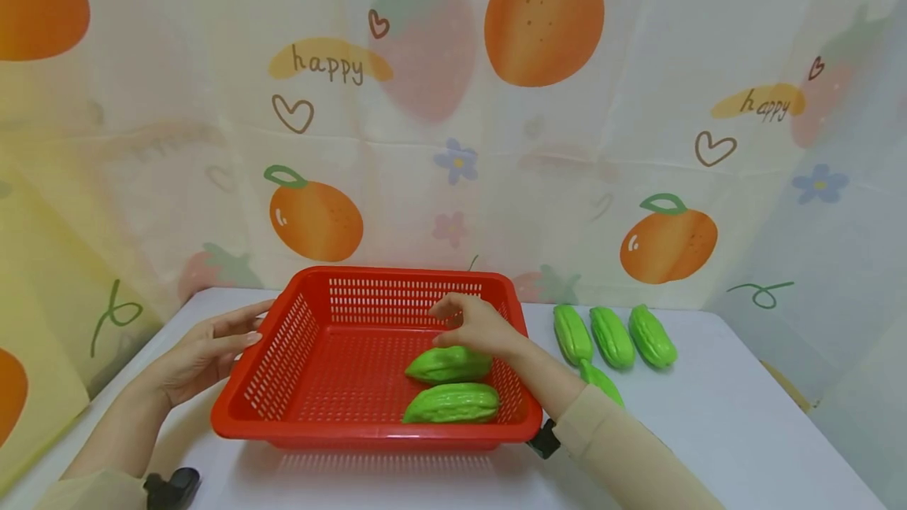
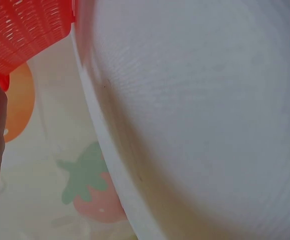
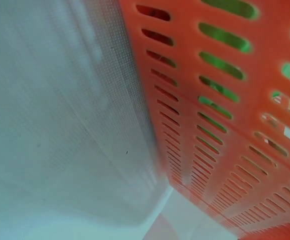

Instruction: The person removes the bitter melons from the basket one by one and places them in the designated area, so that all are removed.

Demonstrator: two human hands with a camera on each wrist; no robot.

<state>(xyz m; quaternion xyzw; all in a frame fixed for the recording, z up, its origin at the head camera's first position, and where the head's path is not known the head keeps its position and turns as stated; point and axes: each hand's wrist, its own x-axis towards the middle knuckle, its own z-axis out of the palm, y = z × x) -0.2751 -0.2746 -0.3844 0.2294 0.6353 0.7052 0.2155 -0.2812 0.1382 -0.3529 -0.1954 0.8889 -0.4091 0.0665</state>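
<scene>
A red plastic basket [image 1: 340, 431] with slotted sides stands on the white table. Inside it, at the right end, two bright green ribbed bitter melons lie side by side: a rear one [image 1: 446, 366] and a front one [image 1: 453, 404]. My right hand [image 1: 482, 327] reaches over the right rim, fingers loosely bent just above the rear bitter melon, nothing between thumb and fingers. At the left rim, my left hand [image 1: 205, 352] has its extended fingers against the basket's outside. The right wrist view shows the basket's slotted wall [image 3: 235, 130], green showing through its slots.
Right of the basket, three bitter melons stand in a row: left [image 1: 571, 334], middle [image 1: 612, 337] and right [image 1: 652, 337]. Another bitter melon [image 1: 602, 384] lies in front, partly behind my right forearm. A fruit-printed curtain [image 1: 538, 203] hangs behind the table [image 1: 723, 400].
</scene>
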